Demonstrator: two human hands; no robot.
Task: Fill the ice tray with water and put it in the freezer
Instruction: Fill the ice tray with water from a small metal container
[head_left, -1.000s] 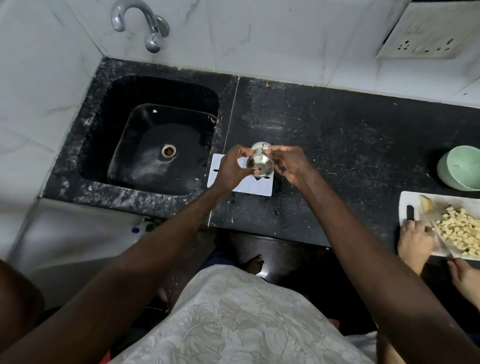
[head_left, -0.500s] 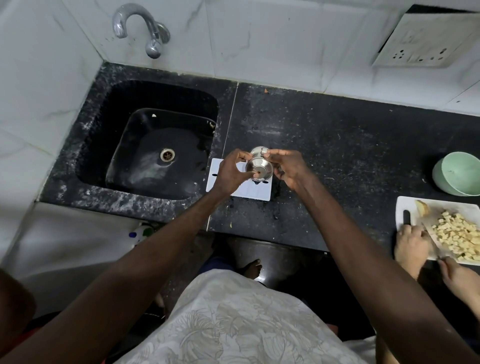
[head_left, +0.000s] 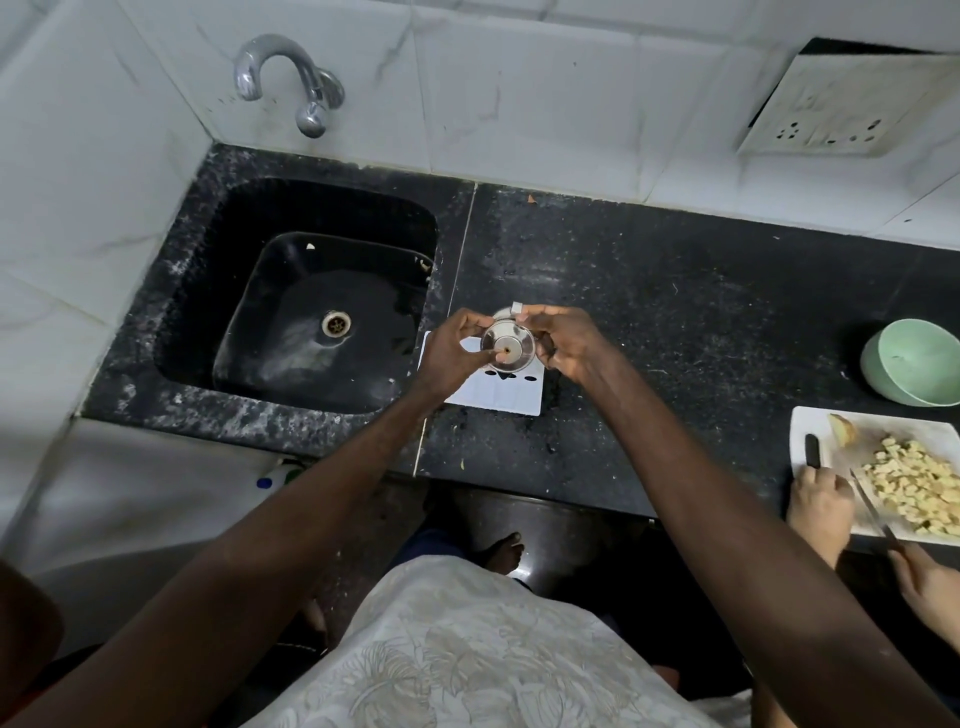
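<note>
Steel cup (head_left: 508, 349) btwn both hands, white tray (head_left: 498, 396) underneath – mostly hidden

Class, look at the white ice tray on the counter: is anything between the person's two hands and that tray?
Yes. Both the left hand and right hand hold a small steel cup directly over the ice tray.

The white ice tray (head_left: 498, 396) lies flat on the black table (head_left: 675, 338), just right of the sink (head_left: 311, 312) (its far part is hidden). Dark oval holes show near its middle.
</note>
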